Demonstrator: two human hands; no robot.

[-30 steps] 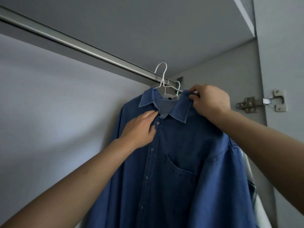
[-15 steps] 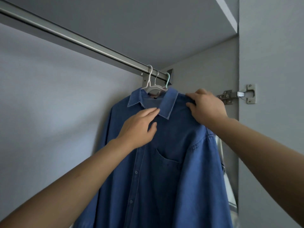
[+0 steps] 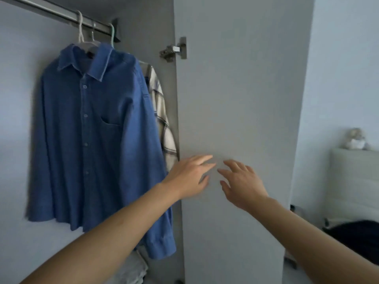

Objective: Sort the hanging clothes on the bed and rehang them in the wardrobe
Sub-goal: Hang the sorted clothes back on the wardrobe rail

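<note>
Denim shirt: hung at the rail's right end. My left hand and right hand: fingers spread, empty, free for the next garment.

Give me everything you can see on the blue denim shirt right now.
The blue denim shirt hangs on a white hanger from the wardrobe rail, front facing out. It has a spread collar, a buttoned placket, one chest pocket and long sleeves hanging down. A plaid shirt hangs close behind its right side. Neither hand touches it; the left forearm crosses in front of its hem.
</note>
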